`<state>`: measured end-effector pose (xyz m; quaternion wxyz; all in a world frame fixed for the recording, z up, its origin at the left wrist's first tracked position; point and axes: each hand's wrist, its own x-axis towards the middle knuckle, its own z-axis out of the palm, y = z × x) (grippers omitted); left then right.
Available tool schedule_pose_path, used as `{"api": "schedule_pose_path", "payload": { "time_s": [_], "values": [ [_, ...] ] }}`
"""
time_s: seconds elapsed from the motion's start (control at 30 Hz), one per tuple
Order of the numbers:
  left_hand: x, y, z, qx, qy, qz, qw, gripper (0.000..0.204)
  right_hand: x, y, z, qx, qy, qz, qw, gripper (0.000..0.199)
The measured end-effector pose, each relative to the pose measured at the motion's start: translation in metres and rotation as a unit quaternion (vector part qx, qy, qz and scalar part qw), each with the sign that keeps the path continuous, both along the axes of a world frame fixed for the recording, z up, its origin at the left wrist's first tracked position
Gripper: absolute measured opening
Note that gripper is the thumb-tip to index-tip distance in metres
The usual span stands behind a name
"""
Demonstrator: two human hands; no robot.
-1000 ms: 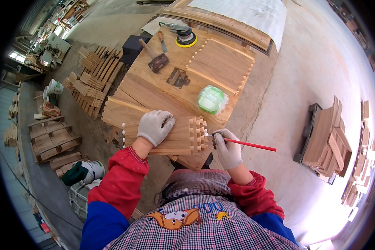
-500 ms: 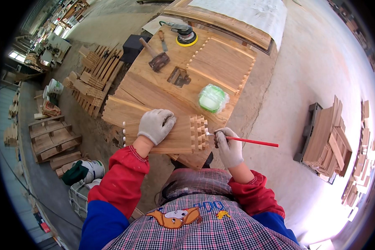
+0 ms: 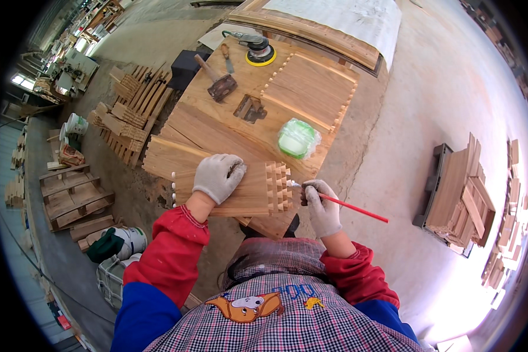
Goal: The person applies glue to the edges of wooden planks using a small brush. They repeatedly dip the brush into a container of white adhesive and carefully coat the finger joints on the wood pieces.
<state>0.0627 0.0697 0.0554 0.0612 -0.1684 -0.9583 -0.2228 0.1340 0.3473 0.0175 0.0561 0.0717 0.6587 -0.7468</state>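
Observation:
My left hand [image 3: 219,178], in a pale work glove, lies over a stack of wooden boards [image 3: 249,196], its fingers curled at the far edge. Dovetail tails [image 3: 278,186] line the stack's right end; white shows on its left-end joints. In my gloved right hand [image 3: 322,208] is a thin brush with a red handle [image 3: 361,209]. Its whitish tip meets or nearly meets the dovetails, and the handle slants down to the right. A green tub in clear plastic wrap [image 3: 298,139] sits on the workbench beyond my right hand.
A mallet [image 3: 222,87], a chisel [image 3: 226,57] and a sander [image 3: 260,53] lie on the workbench's far part. Beside them is a dovetailed wooden panel [image 3: 311,88]. Stacked boards [image 3: 460,199] stand on the right floor; pallets [image 3: 76,193] and a bucket [image 3: 132,240] are at left.
The red handle has swung, its free end dropping lower, and the brush tip has risen slightly along the dovetails. My left hand stays on the boards; the whole view shifts slightly.

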Motion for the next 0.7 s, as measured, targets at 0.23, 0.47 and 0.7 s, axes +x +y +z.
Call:
{"api": "schedule_pose_path", "payload": {
  "time_s": [0.23, 0.47, 0.7],
  "values": [
    [0.000, 0.000, 0.000, 0.005, -0.001, -0.002, 1.000, 0.020, 0.001, 0.003, -0.001, -0.023, -0.033, 0.000, 0.999, 0.017],
    [0.001, 0.000, 0.007, -0.011, -0.033, 0.003, 0.999, 0.023, 0.006, 0.000, -0.003, -0.055, -0.006, -0.016, 0.998, 0.017],
    [0.001, -0.002, -0.001, -0.005, -0.008, -0.010, 1.000, 0.022, 0.020, -0.007, 0.003, -0.078, -0.007, -0.033, 0.996, 0.016]
  ]
}}
